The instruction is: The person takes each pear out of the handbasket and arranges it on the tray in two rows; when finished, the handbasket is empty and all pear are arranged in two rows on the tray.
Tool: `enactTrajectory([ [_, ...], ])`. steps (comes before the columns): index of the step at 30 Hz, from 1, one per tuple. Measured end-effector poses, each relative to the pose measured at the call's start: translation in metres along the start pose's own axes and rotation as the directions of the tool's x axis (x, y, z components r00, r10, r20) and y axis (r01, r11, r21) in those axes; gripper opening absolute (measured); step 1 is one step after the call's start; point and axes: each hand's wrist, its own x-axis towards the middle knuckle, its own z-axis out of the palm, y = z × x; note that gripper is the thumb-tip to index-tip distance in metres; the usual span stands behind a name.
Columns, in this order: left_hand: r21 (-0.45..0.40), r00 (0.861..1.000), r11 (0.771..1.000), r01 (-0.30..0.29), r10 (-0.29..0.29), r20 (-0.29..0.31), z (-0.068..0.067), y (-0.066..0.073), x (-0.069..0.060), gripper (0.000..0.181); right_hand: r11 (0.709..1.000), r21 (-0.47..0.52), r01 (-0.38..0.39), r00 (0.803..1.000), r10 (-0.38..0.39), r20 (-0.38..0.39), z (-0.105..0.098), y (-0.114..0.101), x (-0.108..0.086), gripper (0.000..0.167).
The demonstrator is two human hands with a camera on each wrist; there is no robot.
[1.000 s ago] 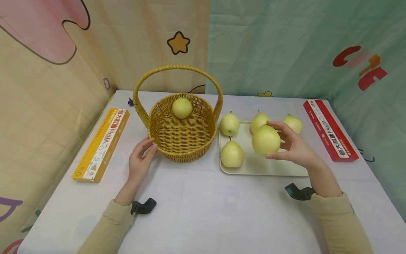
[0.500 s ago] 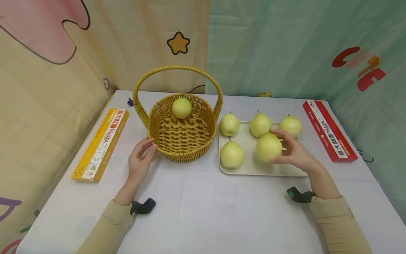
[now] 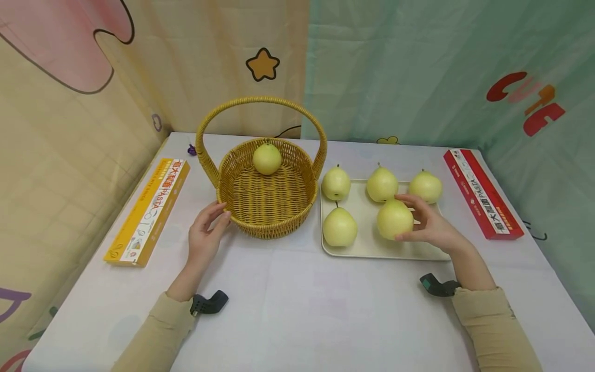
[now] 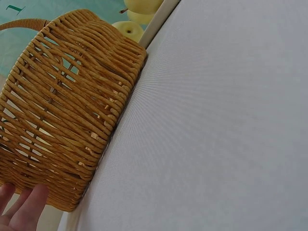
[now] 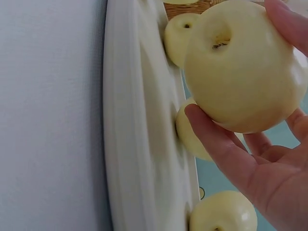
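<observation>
My right hand (image 3: 429, 222) grips a pale yellow-green pear (image 3: 394, 220), thumb on one side and fingers on the other. In the right wrist view this pear (image 5: 243, 67) hangs just above the cream tray (image 5: 127, 120), bottom end towards the camera. Several other pears stand on the tray (image 3: 386, 249), one of them a pear (image 3: 340, 227) at its front left. My left hand (image 3: 206, 235) touches the near left rim of the wicker basket (image 3: 271, 201); in the left wrist view its fingertips (image 4: 36, 197) rest on the woven outer wall. One pear (image 3: 267, 158) sits at the basket's back.
An orange pasta box (image 3: 147, 212) lies at the left of the white-covered table (image 3: 297, 310), a red pasta box (image 3: 483, 194) at the right. The basket's tall handle (image 3: 262, 99) arches upright. Patterned curtains (image 3: 395, 67) hang behind and at both sides.
My right hand has lowered the pear towards the tray, moving slightly right and nearer me; most of that happened in the first half second. The left hand and basket stay in place.
</observation>
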Motion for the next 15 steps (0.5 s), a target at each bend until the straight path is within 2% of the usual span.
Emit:
enactTrajectory([
  [15,-0.002,1.0,1.0,0.016,-0.016,0.001,0.0,0.001,0.0,0.032,0.998,-0.055,-0.034,0.997,0.037,0.066,-0.001,0.015,0.001,0.084],
])
